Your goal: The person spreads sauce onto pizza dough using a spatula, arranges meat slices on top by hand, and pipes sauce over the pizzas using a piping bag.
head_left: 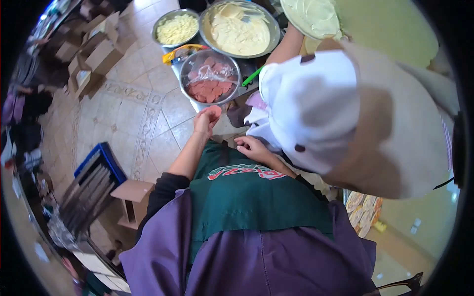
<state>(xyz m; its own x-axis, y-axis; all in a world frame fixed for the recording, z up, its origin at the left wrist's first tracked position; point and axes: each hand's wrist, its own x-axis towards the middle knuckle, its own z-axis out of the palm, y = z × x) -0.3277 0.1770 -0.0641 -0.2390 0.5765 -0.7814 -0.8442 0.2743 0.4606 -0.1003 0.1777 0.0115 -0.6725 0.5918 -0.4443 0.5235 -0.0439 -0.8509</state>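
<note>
My left hand (203, 123) is closed on round pink sausage slices (213, 110), just below the rim of a steel bowl (183, 91). Inside that bowl lie more pink sausage slices (210, 90) with crumpled clear plastic over them. My right hand (253, 148) hovers in front of my green apron (261, 207), its fingers loosely bent and apart, with nothing visible in them. Close beside it on the right leans a co-worker in a white cap (311, 98). The co-worker's forearm (290, 45) reaches up to a round base spread with creamy sauce (313, 17).
A large bowl of pale sauce (242, 32) and a bowl of grated cheese (177, 28) stand behind the sausage bowl. A green handle (252, 77) and a yellow packet (182, 53) lie nearby. Cardboard boxes (96, 56) and a blue-edged rack (101, 170) are on the left.
</note>
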